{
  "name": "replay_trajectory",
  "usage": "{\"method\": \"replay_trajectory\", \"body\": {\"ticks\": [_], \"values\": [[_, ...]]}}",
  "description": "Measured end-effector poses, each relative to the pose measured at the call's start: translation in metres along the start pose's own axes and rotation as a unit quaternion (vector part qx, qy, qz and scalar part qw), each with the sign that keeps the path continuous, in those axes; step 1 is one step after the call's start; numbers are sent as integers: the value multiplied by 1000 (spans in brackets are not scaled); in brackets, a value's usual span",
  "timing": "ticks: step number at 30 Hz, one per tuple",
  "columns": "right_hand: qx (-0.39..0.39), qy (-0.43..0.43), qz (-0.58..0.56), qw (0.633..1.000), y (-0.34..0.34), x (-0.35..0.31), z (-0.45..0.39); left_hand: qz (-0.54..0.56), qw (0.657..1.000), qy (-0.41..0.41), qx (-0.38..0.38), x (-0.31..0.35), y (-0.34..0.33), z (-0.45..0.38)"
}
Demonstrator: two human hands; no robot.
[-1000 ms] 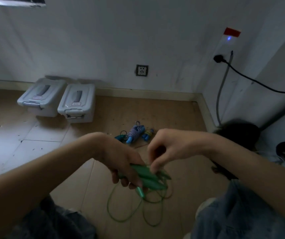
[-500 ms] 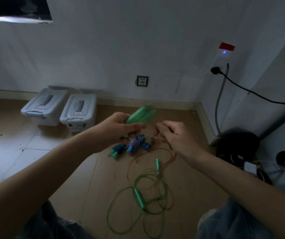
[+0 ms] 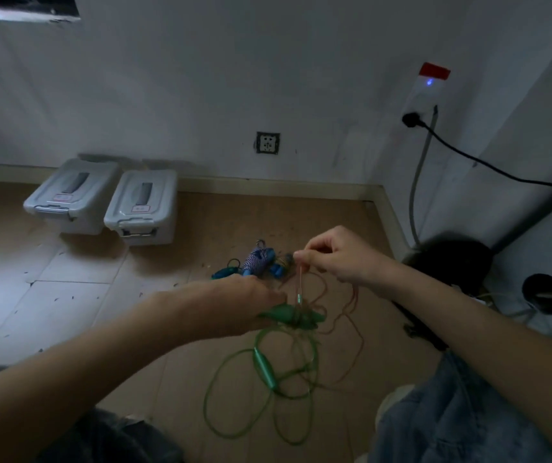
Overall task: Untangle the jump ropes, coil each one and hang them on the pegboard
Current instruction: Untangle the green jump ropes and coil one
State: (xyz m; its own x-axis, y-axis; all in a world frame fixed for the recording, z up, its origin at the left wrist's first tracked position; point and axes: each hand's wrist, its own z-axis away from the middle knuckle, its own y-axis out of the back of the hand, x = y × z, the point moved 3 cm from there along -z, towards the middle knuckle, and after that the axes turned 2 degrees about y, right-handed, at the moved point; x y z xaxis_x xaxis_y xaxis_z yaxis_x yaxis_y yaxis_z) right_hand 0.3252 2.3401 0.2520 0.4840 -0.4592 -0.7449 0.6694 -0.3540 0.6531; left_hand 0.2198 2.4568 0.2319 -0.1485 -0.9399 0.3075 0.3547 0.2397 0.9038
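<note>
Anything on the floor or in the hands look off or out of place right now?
Mostly the expected tangle: green rope sprawls in loose loops on the floor, crossed by a thin reddish cord. The left hand grips the green handles; the right hand pinches the cord. No damage is visible.

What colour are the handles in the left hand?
Green handles, gripped by the left hand; head view.

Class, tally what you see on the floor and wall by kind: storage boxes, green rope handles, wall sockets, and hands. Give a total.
Storage boxes: 2
Green rope handles: 2 plainly visible
Wall sockets: 2
Hands, left hand and right hand: 2
Total: 8
</note>
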Motion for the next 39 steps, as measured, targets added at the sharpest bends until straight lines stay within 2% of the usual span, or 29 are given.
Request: {"method": "replay_trajectory", "body": {"ticks": [3, 5, 6, 8, 9, 10, 11, 13, 15, 17, 20, 23, 24, 26, 29, 33, 35, 37, 39], "values": [[-27, -23, -123, 992, -1, 3, 3, 131, 982, -21, 135, 2, 38, 13], [-45, -28, -196, 979, -4, 1, 5, 223, 950, 22, 217, -7, 48, 18], [-57, -29, -213, 975, -7, -1, 6, 292, 925, 53, 237, -14, 48, 17], [-91, -35, -238, 966, -15, -3, 9, 427, 851, 127, 278, -29, 47, 11], [-114, -33, -247, 962, -20, -6, 12, 445, 828, 177, 292, -37, 45, 7], [-136, -24, -251, 958, -23, -10, 14, 400, 838, 235, 289, -47, 43, 5], [-155, -9, -254, 955, -24, -15, 17, 314, 864, 292, 264, -56, 38, 4], [-172, 28, -266, 948, -19, -26, 20, 153, 911, 338, 179, -63, 25, 3], [-135, 41, -265, 954, -6, -30, 17, 87, 946, 302, 77, -52, 6, 2], [-58, 23, -242, 968, 9, -26, 10, 35, 975, 218, 12, -28, -6, 1], [39, 1, -166, 985, 22, -16, 1, 42, 995, 90, -27, 6, -11, 5], [77, 10, 3, 997, 25, -8, -4, 142, 989, -37, -35, 32, 8, 16], [68, 3, 35, 997, 25, -4, -4, 190, 979, -75, -9, 36, 21, 19], [23, -32, 13, 999, 22, 5, -2, 290, 948, -104, 76, 29, 45, 23], [-58, -46, -24, 997, 8, 8, 7, 390, 906, -12, 162, -7, 56, 23], [-83, -15, -137, 987, -12, -3, 13, 395, 877, 149, 229, -41, 40, 5], [-111, 22, -137, 984, -16, -15, 16, 379, 861, 236, 245, -52, 31, -3], [-135, 65, -114, 982, -15, -27, 17, 300, 890, 277, 202, -54, 18, -8], [-133, 92, -91, 983, -8, -36, 16, 213, 933, 257, 130, -44, 3, -12]]}}
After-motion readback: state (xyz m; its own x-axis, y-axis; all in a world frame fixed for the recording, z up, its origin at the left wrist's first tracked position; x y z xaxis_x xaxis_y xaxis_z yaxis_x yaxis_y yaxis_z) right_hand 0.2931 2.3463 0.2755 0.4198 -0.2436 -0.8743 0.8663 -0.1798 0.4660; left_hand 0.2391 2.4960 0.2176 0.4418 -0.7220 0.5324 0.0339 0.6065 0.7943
